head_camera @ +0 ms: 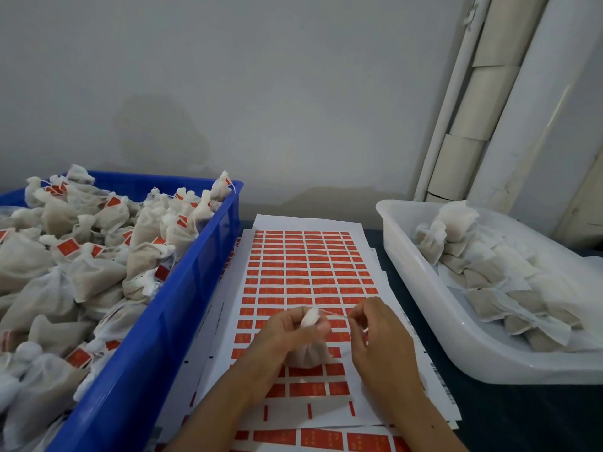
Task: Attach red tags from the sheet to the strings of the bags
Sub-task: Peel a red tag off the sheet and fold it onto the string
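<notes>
Cloth, paper and plastic on a dark table

The bag (308, 352) gripped by the left hand (287, 331) is thin, matt white mesh cloth, slightly see-through (its string (332, 314) looks like fine twisted thread). The sheet (306, 288) is smooth white paper bearing flat red tags (298, 272). The blue crate (156, 337) is smooth, faintly glossy plastic; the white tub (434, 308) is milky, semi-translucent plastic. The wall (228, 76) looks matt and stained.
</notes>
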Demonstrator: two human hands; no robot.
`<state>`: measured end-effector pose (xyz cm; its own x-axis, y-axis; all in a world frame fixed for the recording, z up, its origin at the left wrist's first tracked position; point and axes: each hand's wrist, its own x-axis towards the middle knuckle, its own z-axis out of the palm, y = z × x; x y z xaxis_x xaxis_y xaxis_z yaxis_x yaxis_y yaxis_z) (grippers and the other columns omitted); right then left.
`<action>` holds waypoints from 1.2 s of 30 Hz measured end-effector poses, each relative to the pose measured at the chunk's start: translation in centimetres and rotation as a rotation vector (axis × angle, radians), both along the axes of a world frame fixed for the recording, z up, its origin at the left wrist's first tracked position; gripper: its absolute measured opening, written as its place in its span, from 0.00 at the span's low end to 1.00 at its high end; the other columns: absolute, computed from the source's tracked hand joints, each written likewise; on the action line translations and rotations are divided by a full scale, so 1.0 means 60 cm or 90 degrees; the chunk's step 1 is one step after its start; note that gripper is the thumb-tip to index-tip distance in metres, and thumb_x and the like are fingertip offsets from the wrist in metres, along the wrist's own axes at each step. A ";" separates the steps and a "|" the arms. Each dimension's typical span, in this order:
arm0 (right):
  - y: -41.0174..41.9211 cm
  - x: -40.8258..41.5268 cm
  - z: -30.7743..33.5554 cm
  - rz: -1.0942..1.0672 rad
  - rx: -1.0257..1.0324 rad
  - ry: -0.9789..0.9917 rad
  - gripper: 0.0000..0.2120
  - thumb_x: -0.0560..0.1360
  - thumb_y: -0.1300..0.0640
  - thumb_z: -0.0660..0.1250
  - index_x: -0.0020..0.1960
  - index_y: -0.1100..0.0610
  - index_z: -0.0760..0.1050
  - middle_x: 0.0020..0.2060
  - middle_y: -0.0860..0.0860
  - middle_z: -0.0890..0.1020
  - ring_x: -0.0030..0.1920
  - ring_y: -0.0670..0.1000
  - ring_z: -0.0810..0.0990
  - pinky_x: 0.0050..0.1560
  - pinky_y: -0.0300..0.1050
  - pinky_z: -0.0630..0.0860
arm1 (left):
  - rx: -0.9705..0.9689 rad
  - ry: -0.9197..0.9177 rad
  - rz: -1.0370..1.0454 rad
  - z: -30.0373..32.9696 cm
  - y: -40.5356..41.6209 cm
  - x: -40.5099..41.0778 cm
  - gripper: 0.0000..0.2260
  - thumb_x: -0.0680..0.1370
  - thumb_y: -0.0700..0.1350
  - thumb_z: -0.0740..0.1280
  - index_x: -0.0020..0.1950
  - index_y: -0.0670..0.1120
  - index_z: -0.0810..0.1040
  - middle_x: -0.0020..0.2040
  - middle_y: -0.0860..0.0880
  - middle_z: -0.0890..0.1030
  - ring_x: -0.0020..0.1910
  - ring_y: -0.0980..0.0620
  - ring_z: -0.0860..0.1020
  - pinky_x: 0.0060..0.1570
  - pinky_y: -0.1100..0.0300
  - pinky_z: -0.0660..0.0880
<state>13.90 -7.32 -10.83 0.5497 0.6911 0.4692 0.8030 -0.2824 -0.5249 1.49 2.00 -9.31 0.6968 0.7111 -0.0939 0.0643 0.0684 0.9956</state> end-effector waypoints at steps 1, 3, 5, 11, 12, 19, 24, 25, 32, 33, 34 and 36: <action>0.000 0.001 0.000 -0.010 0.007 0.001 0.05 0.75 0.50 0.63 0.46 0.45 0.67 0.43 0.39 0.73 0.40 0.41 0.74 0.48 0.29 0.66 | 0.019 -0.003 -0.034 -0.004 0.001 -0.007 0.05 0.69 0.48 0.74 0.43 0.55 0.82 0.43 0.57 0.83 0.45 0.55 0.81 0.42 0.65 0.77; -0.001 0.007 0.001 -0.038 0.029 0.005 0.06 0.75 0.51 0.65 0.46 0.46 0.67 0.42 0.40 0.74 0.40 0.41 0.74 0.47 0.29 0.67 | 0.111 0.054 -0.066 -0.013 0.005 -0.013 0.10 0.71 0.42 0.73 0.47 0.56 0.78 0.46 0.57 0.81 0.48 0.56 0.79 0.40 0.70 0.76; -0.004 0.016 0.003 -0.061 0.036 0.020 0.06 0.74 0.51 0.65 0.46 0.47 0.68 0.44 0.41 0.75 0.41 0.42 0.76 0.50 0.34 0.72 | 0.223 0.117 -0.068 -0.011 0.002 -0.012 0.10 0.73 0.43 0.71 0.46 0.57 0.76 0.47 0.61 0.77 0.48 0.59 0.76 0.36 0.75 0.73; -0.001 0.012 -0.004 -0.033 -0.016 0.022 0.03 0.76 0.50 0.63 0.46 0.46 0.68 0.43 0.39 0.75 0.41 0.41 0.75 0.50 0.32 0.72 | 0.058 0.012 0.074 -0.007 0.000 -0.011 0.07 0.74 0.52 0.65 0.40 0.53 0.81 0.40 0.59 0.82 0.44 0.56 0.79 0.37 0.71 0.72; 0.001 0.009 -0.005 -0.034 -0.015 0.024 0.03 0.76 0.50 0.63 0.46 0.46 0.68 0.43 0.39 0.75 0.41 0.41 0.75 0.48 0.30 0.70 | 0.000 -0.028 0.080 -0.006 0.000 -0.011 0.09 0.73 0.53 0.65 0.37 0.51 0.81 0.39 0.56 0.83 0.44 0.54 0.79 0.41 0.67 0.74; -0.004 -0.002 -0.004 0.044 -0.056 0.026 0.05 0.76 0.47 0.61 0.43 0.44 0.66 0.41 0.35 0.73 0.40 0.40 0.76 0.46 0.27 0.68 | -0.131 -0.153 0.071 -0.001 -0.006 -0.010 0.12 0.73 0.51 0.64 0.38 0.49 0.85 0.42 0.50 0.84 0.42 0.53 0.82 0.40 0.64 0.77; -0.004 -0.013 0.011 0.176 -0.051 -0.153 0.03 0.74 0.53 0.66 0.46 0.48 0.77 0.45 0.41 0.81 0.43 0.43 0.79 0.53 0.31 0.70 | -0.080 -0.141 0.133 -0.002 -0.013 -0.008 0.12 0.66 0.58 0.65 0.44 0.59 0.84 0.45 0.59 0.83 0.51 0.51 0.79 0.51 0.58 0.75; -0.002 -0.014 0.012 0.200 -0.008 -0.210 0.04 0.69 0.55 0.68 0.44 0.51 0.80 0.42 0.44 0.83 0.39 0.45 0.81 0.49 0.35 0.75 | -0.058 -0.128 0.148 -0.002 -0.014 -0.006 0.10 0.66 0.58 0.65 0.43 0.60 0.83 0.43 0.62 0.83 0.49 0.53 0.79 0.46 0.63 0.76; -0.002 -0.012 0.009 0.243 0.110 -0.296 0.05 0.66 0.55 0.72 0.41 0.54 0.81 0.38 0.47 0.83 0.37 0.46 0.81 0.44 0.40 0.79 | 0.155 -0.065 0.174 -0.009 -0.017 0.001 0.06 0.73 0.52 0.65 0.48 0.58 0.80 0.43 0.62 0.82 0.44 0.60 0.80 0.34 0.77 0.72; -0.001 -0.014 0.010 0.244 0.124 -0.306 0.04 0.69 0.55 0.69 0.41 0.55 0.81 0.38 0.47 0.83 0.36 0.45 0.82 0.44 0.40 0.79 | 0.171 -0.058 0.180 -0.012 -0.016 0.002 0.08 0.73 0.52 0.65 0.49 0.56 0.80 0.46 0.58 0.82 0.46 0.57 0.80 0.35 0.76 0.73; 0.000 -0.016 0.010 0.239 0.139 -0.317 0.08 0.72 0.54 0.65 0.40 0.55 0.81 0.37 0.47 0.83 0.36 0.45 0.82 0.44 0.39 0.79 | 0.183 -0.055 0.181 -0.014 -0.019 0.002 0.09 0.73 0.52 0.65 0.51 0.54 0.80 0.47 0.56 0.81 0.47 0.56 0.79 0.35 0.76 0.73; 0.001 -0.021 0.008 0.238 0.160 -0.324 0.17 0.79 0.52 0.56 0.41 0.55 0.81 0.37 0.47 0.84 0.36 0.44 0.82 0.44 0.39 0.79 | 0.193 -0.070 0.165 -0.015 -0.025 -0.004 0.09 0.72 0.53 0.64 0.50 0.55 0.80 0.47 0.58 0.81 0.46 0.58 0.80 0.36 0.76 0.73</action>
<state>12.63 -7.24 -10.33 -0.0363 0.6276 0.7777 0.9872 0.1433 -0.0695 1.24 0.50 -10.20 0.4848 0.8486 0.2118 -0.0244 -0.2290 0.9731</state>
